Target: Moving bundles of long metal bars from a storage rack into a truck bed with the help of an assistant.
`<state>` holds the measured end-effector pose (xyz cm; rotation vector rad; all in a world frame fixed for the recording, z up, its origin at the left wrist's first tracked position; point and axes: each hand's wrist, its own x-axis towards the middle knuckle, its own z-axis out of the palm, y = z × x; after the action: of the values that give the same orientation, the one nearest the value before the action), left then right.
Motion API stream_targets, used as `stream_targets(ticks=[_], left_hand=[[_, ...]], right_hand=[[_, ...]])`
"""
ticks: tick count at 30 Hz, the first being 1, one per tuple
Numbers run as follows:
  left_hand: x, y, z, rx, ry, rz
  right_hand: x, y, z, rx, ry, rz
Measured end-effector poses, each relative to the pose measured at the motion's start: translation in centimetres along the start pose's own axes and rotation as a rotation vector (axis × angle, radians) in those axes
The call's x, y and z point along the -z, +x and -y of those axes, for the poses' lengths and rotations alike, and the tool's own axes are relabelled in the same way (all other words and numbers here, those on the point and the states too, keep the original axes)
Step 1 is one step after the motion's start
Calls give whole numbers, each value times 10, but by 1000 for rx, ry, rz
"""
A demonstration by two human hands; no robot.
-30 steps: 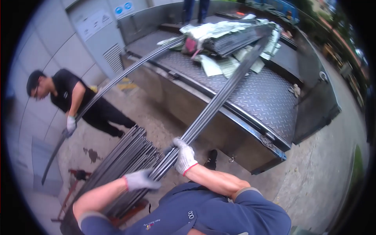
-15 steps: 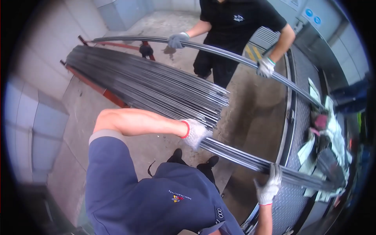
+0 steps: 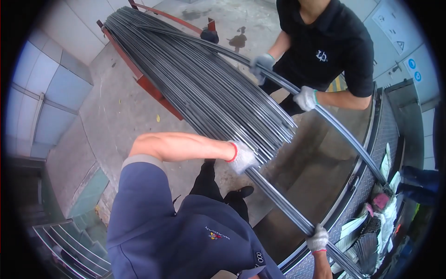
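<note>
My left hand [image 3: 244, 158], in a white knitted glove with a red cuff, is closed round a bundle of long thin metal rods [image 3: 282, 202] beside the ends of the large rod stack [image 3: 190, 81]. Farther along the same bundle, toward the lower right, my right hand [image 3: 318, 239] is wrapped round it in a matching glove. The bundle slants from the stack down to the right; its far end toward the stack merges with the other rods. Across from me, a co-worker's two gloved hands [image 3: 305, 98] hold a second rod bundle [image 3: 343, 129], which passes over the stack's far side.
A red metal rack [image 3: 153, 90] supports the stack. At the right is a tread-plate platform [image 3: 390, 118] with a raised edge, bearing pale wrapping scraps [image 3: 390, 200] and more dark rods [image 3: 367, 249]. Metal steps [image 3: 69, 251] stand at the lower left.
My view has turned, and the stack appears larger. My right hand has gone from a loose touch with the thumb apart to a grip. The co-worker's bundle has come closer over the stack.
</note>
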<state>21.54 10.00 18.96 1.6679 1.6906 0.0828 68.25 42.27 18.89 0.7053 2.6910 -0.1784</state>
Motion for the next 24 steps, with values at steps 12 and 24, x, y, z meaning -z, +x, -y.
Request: stream_targets(ticks=[12, 24], left_hand=[[-8, -151, 135, 344, 202, -376], [-83, 1, 74, 229, -2312, -1290]], right_hand=[[47, 119, 194, 159, 32, 407], [58, 222, 340, 180, 49, 110]])
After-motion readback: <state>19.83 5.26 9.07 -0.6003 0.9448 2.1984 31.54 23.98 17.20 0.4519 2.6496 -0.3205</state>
